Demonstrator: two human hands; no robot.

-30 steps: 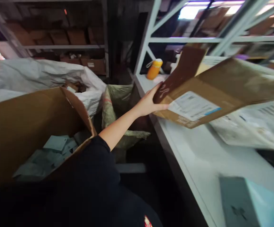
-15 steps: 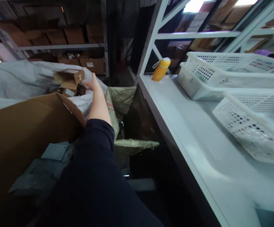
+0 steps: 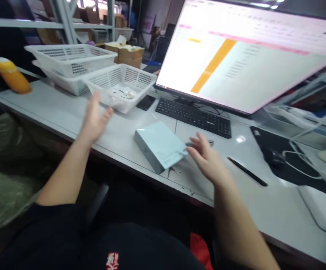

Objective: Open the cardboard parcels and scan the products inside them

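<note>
A pale blue-grey box (image 3: 160,148) lies on the white desk (image 3: 53,108) near its front edge. My right hand (image 3: 206,159) hovers just right of the box with fingers spread, holding nothing. My left hand (image 3: 95,118) is raised above the desk to the left of the box, fingers apart and empty, in front of a white mesh basket (image 3: 122,86). Both hands are slightly blurred by motion.
A large lit monitor (image 3: 244,56) and black keyboard (image 3: 193,114) stand behind the box. Stacked white baskets (image 3: 67,62), an orange bottle (image 3: 11,77), a black phone (image 3: 146,102), a black pen (image 3: 247,171), cardboard boxes (image 3: 126,54) and a mouse on a dark mat (image 3: 275,159) surround them.
My view has swung right from the bins to the desk. The cardboard box my left hand tossed into the white sack is gone; both hands are now empty over the desk.
</note>
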